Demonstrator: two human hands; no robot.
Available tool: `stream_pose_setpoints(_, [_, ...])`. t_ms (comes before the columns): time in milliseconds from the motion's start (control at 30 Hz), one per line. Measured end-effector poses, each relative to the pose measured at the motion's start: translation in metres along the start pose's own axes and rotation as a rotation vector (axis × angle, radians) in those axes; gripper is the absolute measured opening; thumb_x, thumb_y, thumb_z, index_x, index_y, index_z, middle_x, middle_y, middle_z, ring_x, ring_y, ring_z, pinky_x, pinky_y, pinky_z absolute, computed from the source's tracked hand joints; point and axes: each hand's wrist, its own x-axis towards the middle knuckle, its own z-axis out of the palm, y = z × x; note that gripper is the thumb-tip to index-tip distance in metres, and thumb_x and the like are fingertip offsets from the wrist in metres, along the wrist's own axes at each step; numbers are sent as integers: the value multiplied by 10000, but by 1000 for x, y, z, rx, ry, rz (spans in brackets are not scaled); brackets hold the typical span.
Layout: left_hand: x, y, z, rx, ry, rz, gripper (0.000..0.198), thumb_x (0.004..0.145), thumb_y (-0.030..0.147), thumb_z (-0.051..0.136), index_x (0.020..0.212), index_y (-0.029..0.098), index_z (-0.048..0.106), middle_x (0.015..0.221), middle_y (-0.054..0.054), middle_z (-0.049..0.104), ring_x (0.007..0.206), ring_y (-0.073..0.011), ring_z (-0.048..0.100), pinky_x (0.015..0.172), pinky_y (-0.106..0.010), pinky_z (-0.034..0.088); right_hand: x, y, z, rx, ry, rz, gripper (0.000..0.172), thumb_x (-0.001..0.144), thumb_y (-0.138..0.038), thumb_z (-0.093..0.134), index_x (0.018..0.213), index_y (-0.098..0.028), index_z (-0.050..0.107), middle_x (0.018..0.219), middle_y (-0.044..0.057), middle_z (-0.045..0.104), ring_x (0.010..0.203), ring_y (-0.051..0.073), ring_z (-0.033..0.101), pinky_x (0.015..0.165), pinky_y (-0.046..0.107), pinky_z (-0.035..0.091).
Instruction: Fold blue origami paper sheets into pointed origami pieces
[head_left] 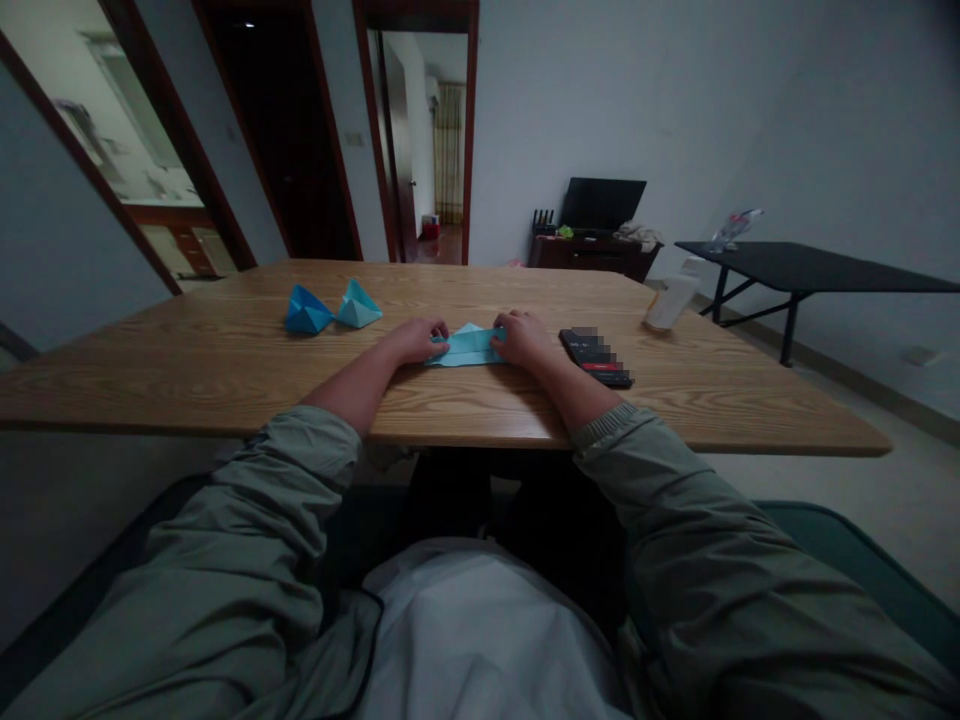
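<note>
A light-blue sheet of origami paper (471,347), partly folded, lies on the wooden table in front of me. It has a long straight band along the near side and a small peak at the far side. My left hand (418,340) grips its left end with curled fingers. At the right end, my right hand (523,337) pinches the paper between thumb and fingers. Two folded paper boats stand to the left, a darker blue one (306,312) and a paler one (358,304), apart from both hands.
A phone (596,357) lies right of my right hand. Farther right, a whitish translucent cup (671,302) stands near the edge of the wooden table (225,370). Beyond are a black folding table (817,262) and a cabinet with a dark screen (603,205).
</note>
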Motion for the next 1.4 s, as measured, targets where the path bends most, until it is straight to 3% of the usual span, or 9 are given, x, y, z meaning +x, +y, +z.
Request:
stream_pose_setpoints(267, [1,2,7,114,-3,44,375,800,455,605,1061,201,699,1109,-67,660,998,-206,603,889,-288,463,-1,7,10,164,87,-47,398,820,-280,582,1201,-163,571,1153,117,605,984,241,589,836,320,460])
stream_pose_setpoints(500, [4,5,13,246,33,130,381,843,453,537,1059,207,732,1143,-95,644,1064,-238,587,993,-333,429,-2,10,14,186,59,-93,373,814,-241,591,1178,-162,575,1153,112,611,1031,224,571,893,312,441])
stream_pose_setpoints(933, [0,5,9,220,-3,47,424,831,482,522,1111,231,718,1118,-86,689,1011,-227,618,914,-297,459,-5,13,15,225,58,-77,387,799,-206,591,1180,-141,574,1173,116,603,1025,205,576,905,308,440])
stream_pose_setpoints(1167, [1,4,9,231,10,43,411,835,470,522,1092,217,719,1128,-92,668,1061,-224,602,964,-295,441,-3,16,14,244,53,-28,338,819,-212,585,1152,-153,589,1148,94,621,1029,181,585,910,287,435])
stream_pose_setpoints(1400, [-3,6,9,176,32,-18,484,816,479,563,1202,197,642,1211,-101,650,1068,-224,609,919,-295,465,-6,13,9,168,11,11,366,828,-242,592,1183,-154,581,1154,108,639,1015,192,599,878,284,441])
